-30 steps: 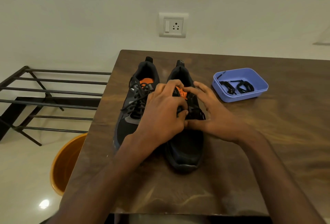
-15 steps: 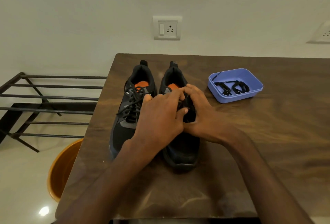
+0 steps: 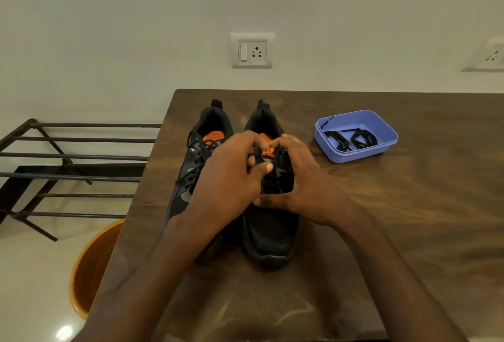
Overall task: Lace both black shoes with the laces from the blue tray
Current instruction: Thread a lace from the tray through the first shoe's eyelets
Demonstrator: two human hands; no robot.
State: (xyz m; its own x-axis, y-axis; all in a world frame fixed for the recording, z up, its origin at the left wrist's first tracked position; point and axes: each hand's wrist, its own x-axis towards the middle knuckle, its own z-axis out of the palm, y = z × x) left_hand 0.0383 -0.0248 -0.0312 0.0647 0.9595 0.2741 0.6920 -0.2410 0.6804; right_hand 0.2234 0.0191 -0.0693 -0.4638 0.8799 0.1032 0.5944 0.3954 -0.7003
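Progress: I judge the left shoe (image 3: 196, 167) laced; the right shoe (image 3: 268, 221) is in hand, its upper eyelets not done.
Left: a lace (image 3: 350, 138) lies in the tray (image 3: 354, 156), so I can't call it finished.
Hands: my left hand (image 3: 229, 178) and right hand (image 3: 302, 178) both pinch lace (image 3: 272, 175) over the right shoe's tongue.
Look: black shoes, orange insoles, side by side on the table (image 3: 381, 232), toes towards me.
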